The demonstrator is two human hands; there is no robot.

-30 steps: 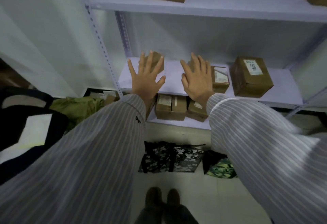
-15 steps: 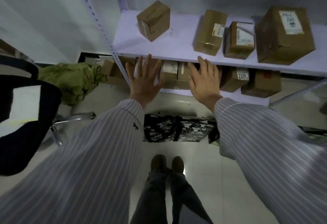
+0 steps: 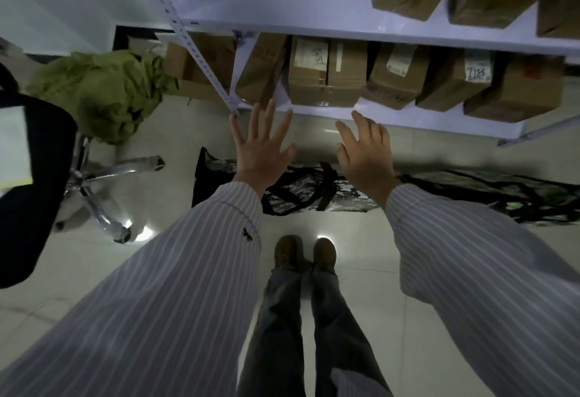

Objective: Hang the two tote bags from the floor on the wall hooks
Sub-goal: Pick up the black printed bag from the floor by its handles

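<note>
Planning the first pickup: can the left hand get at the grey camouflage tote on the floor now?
Probably yes: the left hand is open and empty above the grey camouflage tote, which lies flat with nothing on it. Bending down looks necessary.

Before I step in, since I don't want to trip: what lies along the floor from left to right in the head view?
Black office chair → crumpled olive-green cloth → grey camouflage tote bag → dark green-patterned tote bag.
</note>
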